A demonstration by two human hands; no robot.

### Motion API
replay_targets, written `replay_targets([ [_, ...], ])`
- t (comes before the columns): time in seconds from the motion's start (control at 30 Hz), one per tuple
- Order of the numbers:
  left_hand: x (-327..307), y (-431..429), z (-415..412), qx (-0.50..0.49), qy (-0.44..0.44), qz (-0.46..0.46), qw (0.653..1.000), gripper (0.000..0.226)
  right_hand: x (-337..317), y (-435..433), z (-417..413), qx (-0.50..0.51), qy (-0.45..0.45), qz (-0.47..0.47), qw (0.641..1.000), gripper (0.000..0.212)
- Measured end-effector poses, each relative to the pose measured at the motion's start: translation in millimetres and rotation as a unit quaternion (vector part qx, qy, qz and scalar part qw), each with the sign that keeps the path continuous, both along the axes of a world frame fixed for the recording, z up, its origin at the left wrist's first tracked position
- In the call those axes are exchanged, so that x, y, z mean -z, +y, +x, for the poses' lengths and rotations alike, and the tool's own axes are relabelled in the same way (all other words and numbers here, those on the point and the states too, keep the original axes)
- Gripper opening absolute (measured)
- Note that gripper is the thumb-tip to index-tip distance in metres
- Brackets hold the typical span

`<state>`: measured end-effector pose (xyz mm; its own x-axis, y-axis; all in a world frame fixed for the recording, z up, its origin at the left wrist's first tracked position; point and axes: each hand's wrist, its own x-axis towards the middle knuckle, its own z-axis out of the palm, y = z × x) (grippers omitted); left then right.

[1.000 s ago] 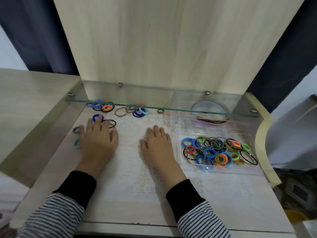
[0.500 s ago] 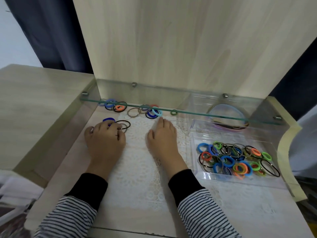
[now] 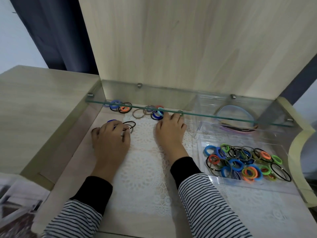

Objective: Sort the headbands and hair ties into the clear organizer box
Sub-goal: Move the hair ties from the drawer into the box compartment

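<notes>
many hair ties fill the clear organizer box, headbands behind; loose ties remain under the glass shelf. left hand curls onto black ties, right hand flat.

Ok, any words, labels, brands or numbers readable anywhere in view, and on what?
None can be read.
box: clear plastic, no label showing.
ties and headbands: no print showing.
object at the lower left edge: too blurred to tell whether it bears any text.
</notes>
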<state>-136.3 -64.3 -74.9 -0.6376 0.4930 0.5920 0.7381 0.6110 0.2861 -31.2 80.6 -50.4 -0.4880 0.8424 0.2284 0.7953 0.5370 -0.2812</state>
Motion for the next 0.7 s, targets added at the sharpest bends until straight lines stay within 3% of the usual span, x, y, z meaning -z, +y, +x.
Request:
replay_targets([
  [0.5, -1.1, -1.6, 1.4, 0.018, 0.013, -0.013, 1.000, 0.017, 4.9, -5.5, 11.3, -0.020, 0.092, 0.031, 0.995, 0.025],
  [0.7, -1.9, -1.8, 4.3, 0.052, 0.079, 0.020, 0.995, 0.013, 6.5, -16.8, 21.4, -0.022, 0.147, 0.046, 0.988, 0.018],
])
